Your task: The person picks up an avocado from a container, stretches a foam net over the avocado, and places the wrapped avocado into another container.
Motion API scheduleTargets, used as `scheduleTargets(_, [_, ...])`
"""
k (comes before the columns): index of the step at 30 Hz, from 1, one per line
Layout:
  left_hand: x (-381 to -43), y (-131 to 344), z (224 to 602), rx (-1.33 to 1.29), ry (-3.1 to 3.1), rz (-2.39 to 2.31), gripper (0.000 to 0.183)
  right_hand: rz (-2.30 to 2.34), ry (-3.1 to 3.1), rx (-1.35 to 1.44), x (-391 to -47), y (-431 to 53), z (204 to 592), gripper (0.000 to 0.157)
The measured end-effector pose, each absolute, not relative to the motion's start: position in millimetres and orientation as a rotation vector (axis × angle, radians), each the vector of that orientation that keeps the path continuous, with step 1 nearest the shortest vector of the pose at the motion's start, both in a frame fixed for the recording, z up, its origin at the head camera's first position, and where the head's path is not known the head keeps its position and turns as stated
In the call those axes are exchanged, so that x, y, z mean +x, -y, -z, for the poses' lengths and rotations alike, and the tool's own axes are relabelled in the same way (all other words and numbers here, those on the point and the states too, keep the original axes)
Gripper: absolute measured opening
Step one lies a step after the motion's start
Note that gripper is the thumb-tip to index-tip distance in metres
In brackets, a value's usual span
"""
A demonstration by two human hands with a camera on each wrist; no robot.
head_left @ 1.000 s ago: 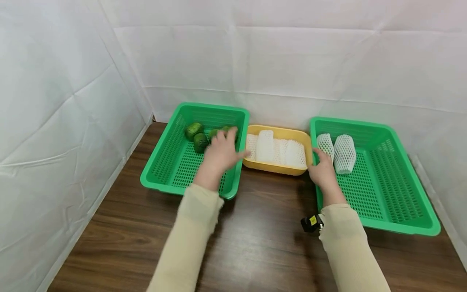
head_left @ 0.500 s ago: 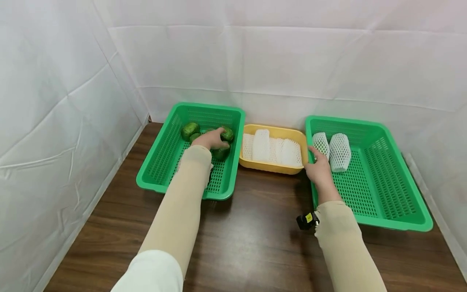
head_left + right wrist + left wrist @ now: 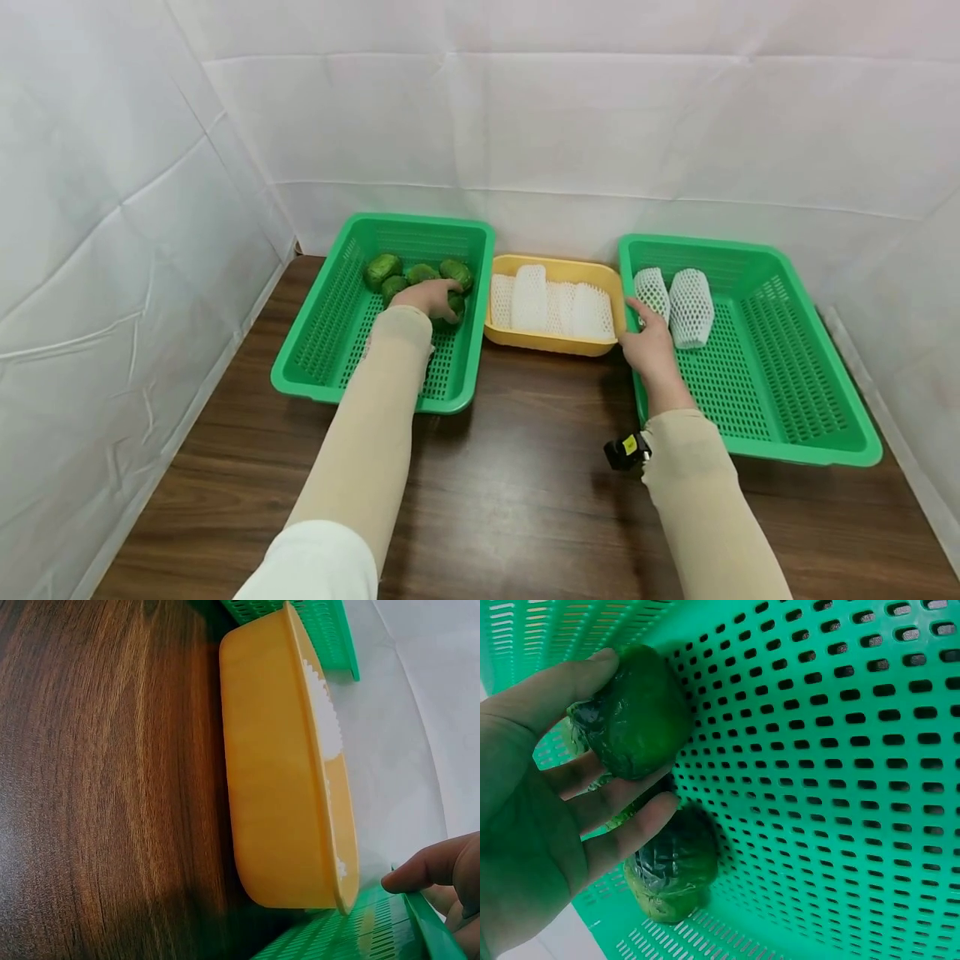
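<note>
My left hand reaches into the left green basket. Its thumb and fingers curve round a glossy green fruit in crinkled film, beside the perforated wall. A second wrapped fruit lies below the fingers in the left wrist view. Several more, such as one fruit, lie at the back of that basket. My right hand rests at the near left rim of the right green basket, its fingers relaxed, close to the yellow tray. Part of this hand is cut off in the right wrist view.
Between the baskets, the yellow tray holds several white foam net sleeves. Two net-sleeved pieces lie in the right basket's left side. A white sheet hangs behind the brown wooden table.
My left hand has come down from above the left basket, fingers spread, to curve round a fruit at its right side. My right hand stays by the right basket's rim. The view shifts slightly.
</note>
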State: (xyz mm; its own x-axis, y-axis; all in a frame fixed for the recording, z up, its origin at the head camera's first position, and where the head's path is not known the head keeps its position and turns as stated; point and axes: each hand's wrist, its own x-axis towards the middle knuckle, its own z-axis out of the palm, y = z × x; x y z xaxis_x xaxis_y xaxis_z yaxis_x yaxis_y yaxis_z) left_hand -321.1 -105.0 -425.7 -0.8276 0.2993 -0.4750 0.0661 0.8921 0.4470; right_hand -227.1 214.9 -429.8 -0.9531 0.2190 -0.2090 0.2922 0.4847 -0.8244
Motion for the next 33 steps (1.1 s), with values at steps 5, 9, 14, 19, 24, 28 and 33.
scheduleTargets(5, [-320.7, 112.2, 417.0, 0.283, -2.530, -0.579, 0.061, 1.498, -2.642, 0.447, -227.2, -212.6, 430.5, 0.065])
scheduleTargets(9, [-322.1, 114.6, 402.0, 0.321, -2.575, -0.593, 0.059, 1.502, -2.648, 0.450, -227.1, -211.8, 430.2, 0.064])
scheduleTargets(14, [-322.6, 111.1, 379.2, 0.341, -2.672, -0.548, 0.060, 1.501, -2.645, 0.440, -228.2, -212.1, 429.7, 0.063])
scheduleTargets(19, [-318.3, 96.1, 356.7, 0.418, -2.733, -0.516, 0.061, 1.500, -2.648, 0.430, -229.0, -213.3, 429.2, 0.064])
scheduleTargets(24, [-310.6, 72.4, 340.0, 0.581, -2.776, -0.452, 0.062, 1.507, -2.637, 0.442, -228.5, -212.9, 428.6, 0.064])
scheduleTargets(28, [-299.6, 50.0, 329.1, 0.711, -2.790, -0.476, 0.061, 1.512, -2.622, 0.449, -227.7, -213.1, 426.6, 0.064])
scheduleTargets(33, [-283.1, 25.6, 321.9, 0.903, -2.770, -0.537, 0.068, 1.515, -2.611, 0.454, -228.1, -213.9, 425.3, 0.065])
